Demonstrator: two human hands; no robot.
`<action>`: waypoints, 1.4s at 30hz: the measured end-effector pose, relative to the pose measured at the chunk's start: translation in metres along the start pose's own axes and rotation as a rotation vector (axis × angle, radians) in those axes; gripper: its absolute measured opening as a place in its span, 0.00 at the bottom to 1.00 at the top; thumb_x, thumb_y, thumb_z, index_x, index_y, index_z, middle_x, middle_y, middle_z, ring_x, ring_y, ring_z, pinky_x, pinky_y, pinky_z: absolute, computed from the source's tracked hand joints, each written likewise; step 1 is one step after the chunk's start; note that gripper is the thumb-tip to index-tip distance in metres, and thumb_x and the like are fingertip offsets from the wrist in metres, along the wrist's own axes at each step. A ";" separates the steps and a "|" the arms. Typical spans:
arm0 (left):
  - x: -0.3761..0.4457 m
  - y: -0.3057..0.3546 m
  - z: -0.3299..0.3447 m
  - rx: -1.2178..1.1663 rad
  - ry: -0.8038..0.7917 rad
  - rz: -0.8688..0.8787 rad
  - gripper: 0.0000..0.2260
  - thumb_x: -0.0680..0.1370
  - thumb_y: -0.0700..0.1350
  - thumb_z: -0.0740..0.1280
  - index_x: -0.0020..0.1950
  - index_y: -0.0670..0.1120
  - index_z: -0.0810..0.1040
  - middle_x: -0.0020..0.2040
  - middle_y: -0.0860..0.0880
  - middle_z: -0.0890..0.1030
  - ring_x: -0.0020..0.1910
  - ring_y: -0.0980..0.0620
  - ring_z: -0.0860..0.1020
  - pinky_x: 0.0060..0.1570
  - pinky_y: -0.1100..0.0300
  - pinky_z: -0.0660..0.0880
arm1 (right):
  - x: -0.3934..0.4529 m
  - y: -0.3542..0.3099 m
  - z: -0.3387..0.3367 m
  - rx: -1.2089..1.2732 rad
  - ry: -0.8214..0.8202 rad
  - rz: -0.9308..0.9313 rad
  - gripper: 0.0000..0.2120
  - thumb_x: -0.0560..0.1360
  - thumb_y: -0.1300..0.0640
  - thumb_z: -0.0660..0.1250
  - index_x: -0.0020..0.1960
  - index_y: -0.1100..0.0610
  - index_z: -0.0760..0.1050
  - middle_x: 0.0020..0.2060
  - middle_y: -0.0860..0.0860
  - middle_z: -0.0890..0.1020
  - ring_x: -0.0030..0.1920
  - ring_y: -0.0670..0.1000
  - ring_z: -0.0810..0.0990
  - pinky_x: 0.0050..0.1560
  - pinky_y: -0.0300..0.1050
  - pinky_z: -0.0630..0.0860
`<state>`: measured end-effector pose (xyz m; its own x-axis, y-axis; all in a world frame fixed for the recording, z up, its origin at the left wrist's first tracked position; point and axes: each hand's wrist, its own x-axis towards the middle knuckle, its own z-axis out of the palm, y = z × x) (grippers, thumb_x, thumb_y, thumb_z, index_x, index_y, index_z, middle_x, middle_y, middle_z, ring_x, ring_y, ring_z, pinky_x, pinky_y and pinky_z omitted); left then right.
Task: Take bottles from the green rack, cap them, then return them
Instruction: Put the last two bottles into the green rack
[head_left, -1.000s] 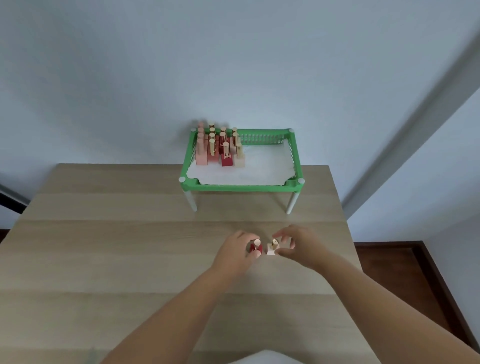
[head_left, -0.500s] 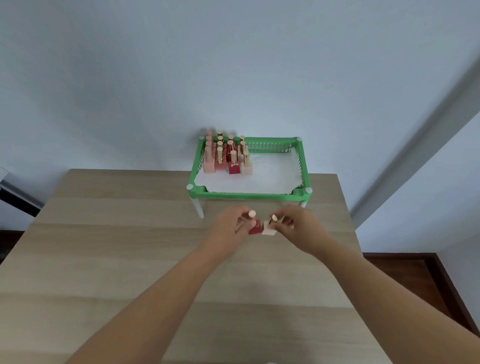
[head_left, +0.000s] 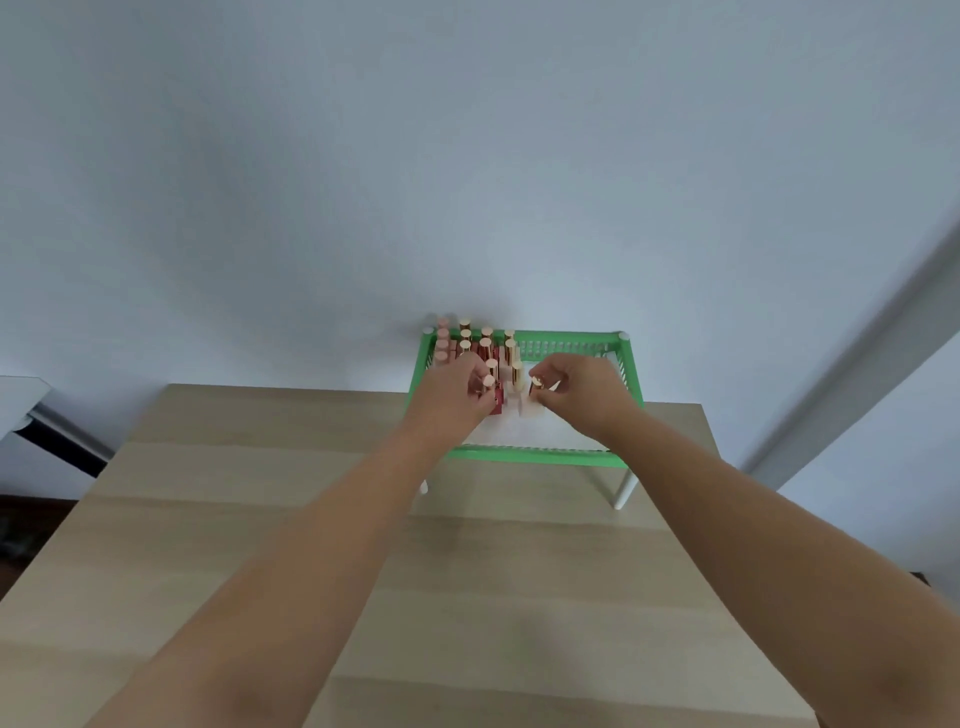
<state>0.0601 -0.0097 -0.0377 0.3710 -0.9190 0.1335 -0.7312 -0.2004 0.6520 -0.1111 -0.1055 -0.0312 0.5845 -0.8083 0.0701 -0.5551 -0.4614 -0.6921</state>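
The green rack (head_left: 530, 457) stands on white legs at the table's far edge, lined with white paper. Several small capped bottles (head_left: 485, 340), pink, red and cream, are packed into its back left corner. Both hands are over the rack. My left hand (head_left: 454, 387) grips a red bottle (head_left: 496, 400) with a pale cap, low beside the packed group. My right hand (head_left: 576, 387) pinches a cream bottle (head_left: 535, 397) with a gold cap just right of the red one. Whether either bottle rests on the paper is hidden by the fingers.
The light wooden table (head_left: 260, 519) stretches toward me from the rack. A pale wall rises directly behind the rack. The table's right edge drops off near the rack's right leg (head_left: 623, 491). A white and black object (head_left: 31, 415) sits off the table at the far left.
Both hands have lifted the two bottles off the table in front of the rack and carried them forward into the rack, beside the packed group.
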 end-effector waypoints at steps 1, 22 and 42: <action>0.003 -0.001 0.002 0.014 -0.012 0.001 0.07 0.72 0.45 0.69 0.45 0.53 0.73 0.36 0.53 0.80 0.38 0.50 0.79 0.41 0.54 0.76 | 0.005 0.001 0.003 -0.011 -0.012 0.006 0.09 0.71 0.57 0.71 0.51 0.51 0.79 0.43 0.48 0.83 0.37 0.47 0.78 0.38 0.39 0.74; 0.014 -0.010 0.016 0.512 0.206 0.349 0.24 0.66 0.47 0.78 0.60 0.49 0.78 0.58 0.50 0.78 0.56 0.45 0.75 0.56 0.52 0.71 | 0.026 0.032 0.033 -0.122 -0.044 0.025 0.30 0.66 0.51 0.77 0.65 0.50 0.71 0.52 0.48 0.74 0.45 0.45 0.71 0.47 0.39 0.69; 0.031 -0.015 0.018 0.745 0.150 0.259 0.23 0.72 0.48 0.72 0.67 0.51 0.74 0.70 0.56 0.72 0.72 0.44 0.64 0.66 0.49 0.60 | 0.050 0.033 0.055 -0.257 -0.011 -0.010 0.23 0.71 0.47 0.71 0.64 0.49 0.74 0.55 0.50 0.75 0.57 0.52 0.74 0.53 0.49 0.76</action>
<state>0.0726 -0.0415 -0.0570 0.1714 -0.9224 0.3462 -0.9748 -0.2096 -0.0760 -0.0680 -0.1406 -0.0897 0.5963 -0.7999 0.0675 -0.6805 -0.5483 -0.4861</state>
